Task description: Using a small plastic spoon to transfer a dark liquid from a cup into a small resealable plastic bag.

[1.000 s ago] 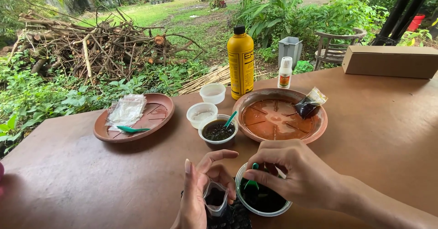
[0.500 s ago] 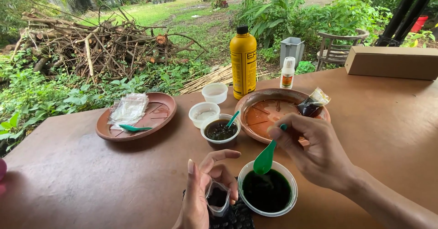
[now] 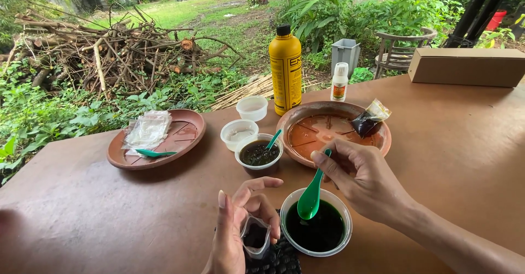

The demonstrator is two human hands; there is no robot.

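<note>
1. Since the earlier pictures, the right hand (image 3: 363,184) has lifted the green spoon (image 3: 311,195) out of the dark liquid; its bowl now hangs above the round cup (image 3: 316,228), tilted toward the pouch.
2. Right-hand grip: thumb and forefinger are pinched on the top of the spoon's handle, the other fingers loosely curled, which lets the bowl hang low over the cup so drips fall back in.
3. Left-hand grip: the left hand (image 3: 240,227) is closed around a small clear plastic pouch (image 3: 256,236), fingers spreading its mouth upward. The pouch sits just beside the cup, over a dark woven mat (image 3: 279,260) at the near edge of the counter (image 3: 109,208).
4. Liquid in the cup is glossy, very dark green; the cup is thin translucent plastic.
5. Behind stands a second small cup (image 3: 258,154) of dark matter with its own green spoon, and two empty white cups (image 3: 239,132).
6. Two terracotta saucers, ribbed inside: the left saucer (image 3: 186,143) carries flat clear pouches and a spare spoon; the right saucer (image 3: 322,129) carries a filled dark pouch (image 3: 367,122).
7. A tall yellow bottle (image 3: 285,74), a small white bottle (image 3: 339,83) and a cardboard box (image 3: 465,66) stand near the far edge.
</note>
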